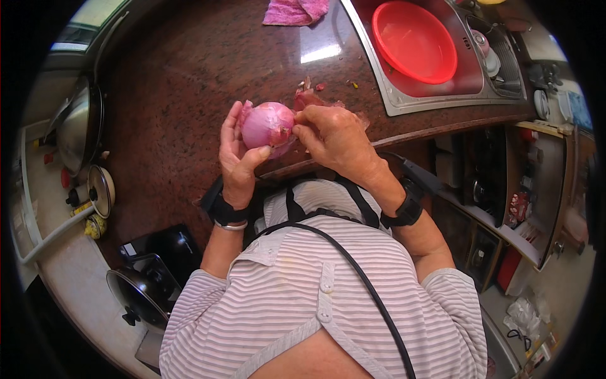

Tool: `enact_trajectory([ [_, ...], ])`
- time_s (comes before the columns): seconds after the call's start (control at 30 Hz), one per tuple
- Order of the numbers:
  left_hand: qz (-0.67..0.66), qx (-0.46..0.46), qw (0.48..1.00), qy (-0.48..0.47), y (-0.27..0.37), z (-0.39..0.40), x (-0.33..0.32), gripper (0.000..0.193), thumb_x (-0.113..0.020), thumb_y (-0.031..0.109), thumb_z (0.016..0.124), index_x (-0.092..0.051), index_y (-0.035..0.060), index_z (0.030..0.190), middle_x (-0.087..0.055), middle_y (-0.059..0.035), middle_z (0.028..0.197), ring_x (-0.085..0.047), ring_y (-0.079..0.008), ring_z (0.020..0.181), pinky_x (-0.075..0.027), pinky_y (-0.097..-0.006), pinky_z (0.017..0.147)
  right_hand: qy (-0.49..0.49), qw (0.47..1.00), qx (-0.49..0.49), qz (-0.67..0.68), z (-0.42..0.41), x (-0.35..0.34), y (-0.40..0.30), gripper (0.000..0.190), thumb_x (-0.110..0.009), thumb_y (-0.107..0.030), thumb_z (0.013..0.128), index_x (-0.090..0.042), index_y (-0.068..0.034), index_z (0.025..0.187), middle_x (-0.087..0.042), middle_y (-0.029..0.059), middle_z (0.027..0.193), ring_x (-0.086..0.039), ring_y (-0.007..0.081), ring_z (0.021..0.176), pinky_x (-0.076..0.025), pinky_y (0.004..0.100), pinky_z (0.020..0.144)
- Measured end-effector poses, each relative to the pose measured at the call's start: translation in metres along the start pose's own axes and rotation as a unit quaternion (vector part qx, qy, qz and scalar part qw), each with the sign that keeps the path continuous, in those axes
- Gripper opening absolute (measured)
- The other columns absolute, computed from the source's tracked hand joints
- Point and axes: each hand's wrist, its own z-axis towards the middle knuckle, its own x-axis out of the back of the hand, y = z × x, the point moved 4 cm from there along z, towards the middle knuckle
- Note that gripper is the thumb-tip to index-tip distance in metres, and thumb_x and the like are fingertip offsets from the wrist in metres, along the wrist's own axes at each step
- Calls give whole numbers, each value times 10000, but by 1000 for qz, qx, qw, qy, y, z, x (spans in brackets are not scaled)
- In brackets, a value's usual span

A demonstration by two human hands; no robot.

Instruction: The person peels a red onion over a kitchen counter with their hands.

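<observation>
A large purple-red onion [265, 124] rests in my left hand [236, 158], the thumb across its lower side and the fingers around its left side. Loose skin stands up by my left fingertips. My right hand [338, 137] touches the onion's right side, thumb and forefinger pinched together near its brownish end; whether a bit of skin is between them is hard to see. Behind my right hand, torn onion skins [307, 98] lie on the dark red speckled countertop [180, 94], with small scraps around them.
A steel sink [393, 106] at the upper right holds a red plastic basin [414, 42]. A pink cloth [296, 10] lies at the counter's back. Lidded pots [100, 192] and a wok [78, 125] stand at the left. The counter's front edge runs just below my hands.
</observation>
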Motion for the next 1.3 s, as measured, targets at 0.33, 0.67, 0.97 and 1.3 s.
enact_trajectory([
  [0.33, -26, -5, 1000, 7, -2, 5, 5, 820, -669, 82, 677, -288, -1, 1399, -381, -160, 1386, -424, -247, 1253, -314, -370, 1080, 29, 995, 34, -88, 10, 1, 11, 92, -608, -123, 765, -595, -32, 751, -614, 146, 669, -609, 333, 648, -469, 404, 609],
  [0.67, -300, 101, 948, -20, -2, 1, 16, 817, -632, 151, 694, -275, 50, 1422, -433, -105, 1350, -428, -254, 1250, -306, -412, 1081, -8, 986, -137, -92, 14, 13, 80, 175, -559, -181, 765, -630, -33, 823, -640, 164, 711, -632, 364, 733, -491, 442, 683],
  [0.97, -111, 56, 992, -12, -9, 5, 11, 802, -656, 151, 685, -303, 39, 1397, -443, -123, 1324, -458, -259, 1215, -326, -399, 1068, -102, 976, -102, 161, 9, -9, 18, 386, -630, -289, 806, -632, 27, 1027, -659, 194, 750, -665, 244, 703, -506, 351, 641],
  [1.3, -51, 42, 998, -3, -8, 9, 1, 778, -663, 123, 663, -347, 6, 1365, -472, -114, 1259, -491, -229, 1168, -355, -354, 1043, -59, 985, -86, 135, 11, -14, 30, 301, -549, -148, 775, -642, 58, 976, -630, 176, 680, -641, 243, 626, -499, 353, 610],
])
